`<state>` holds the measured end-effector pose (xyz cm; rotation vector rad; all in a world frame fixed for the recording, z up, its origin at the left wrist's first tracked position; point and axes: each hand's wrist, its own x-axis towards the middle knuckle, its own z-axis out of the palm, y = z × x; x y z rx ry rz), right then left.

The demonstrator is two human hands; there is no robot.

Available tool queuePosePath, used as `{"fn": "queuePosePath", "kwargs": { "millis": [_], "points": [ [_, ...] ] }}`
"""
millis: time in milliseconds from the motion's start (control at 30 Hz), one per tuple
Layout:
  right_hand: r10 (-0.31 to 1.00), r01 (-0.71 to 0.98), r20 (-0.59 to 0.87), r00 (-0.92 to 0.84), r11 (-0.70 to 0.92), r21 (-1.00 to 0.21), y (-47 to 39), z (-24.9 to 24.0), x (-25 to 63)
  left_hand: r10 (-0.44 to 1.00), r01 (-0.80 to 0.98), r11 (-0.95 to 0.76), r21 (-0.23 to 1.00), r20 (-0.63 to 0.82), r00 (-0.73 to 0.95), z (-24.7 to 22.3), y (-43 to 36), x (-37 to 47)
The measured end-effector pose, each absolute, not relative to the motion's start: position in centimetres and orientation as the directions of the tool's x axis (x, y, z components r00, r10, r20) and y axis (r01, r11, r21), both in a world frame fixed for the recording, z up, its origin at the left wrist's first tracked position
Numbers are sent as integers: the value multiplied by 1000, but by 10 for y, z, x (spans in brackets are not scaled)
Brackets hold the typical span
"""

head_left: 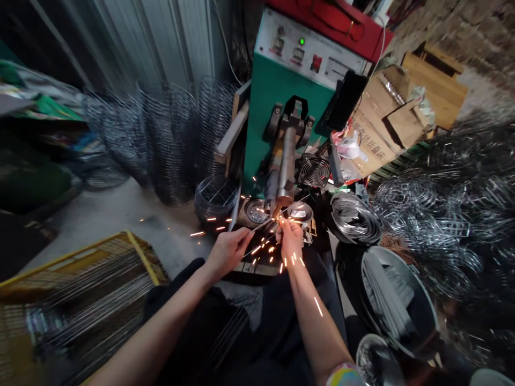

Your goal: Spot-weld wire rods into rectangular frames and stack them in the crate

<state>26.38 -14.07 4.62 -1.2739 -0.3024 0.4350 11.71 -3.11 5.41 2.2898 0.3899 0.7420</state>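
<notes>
A green spot welder (257, 145) stands in front of me, its thick metal arm (288, 161) pointing toward me. Orange sparks spray from the welding tips (275, 208) over both hands. My left hand (230, 251) is closed in a pinch on a thin metal rod (261, 225), which reaches up to the tips. Just right of the sparks, my right hand (290, 237) has its fingers pressed together close to the tips. What it holds is hidden by the fingers and glare. Two small round dishes, a left dish (256, 211) and a right dish (301, 212), sit beside the tips.
Stacked wire baskets (167, 139) stand at the back left. A yellow crate (132, 241) holds several metal rods. On the right are coiled wire (354, 219), a basin (426, 311) with flat strips, tangled wire pieces (426, 230) and a cardboard box (374, 118).
</notes>
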Motion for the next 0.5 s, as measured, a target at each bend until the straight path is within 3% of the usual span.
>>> {"fn": "queuePosePath", "kwargs": {
  "millis": [167, 267, 367, 500],
  "points": [
    [565, -147, -80, 821, 74, -986, -173, 37, 255, 430, 39, -741, 670, 429, 794, 57, -30, 121],
    [661, -97, -169, 731, -145, -985, -211, 27, 240, 341, 64, -843, 534, 439, 832, 55, -34, 109],
    [716, -13, -244, 654, -312, -950, -248, 14, 224, 303, 178, -911, 371, 311, 901, 46, -34, 62],
    [725, 9, -373, 579, -463, -886, -278, 2, 206, 496, 397, -847, 354, 259, 829, 30, -28, -56]
  ]
}}
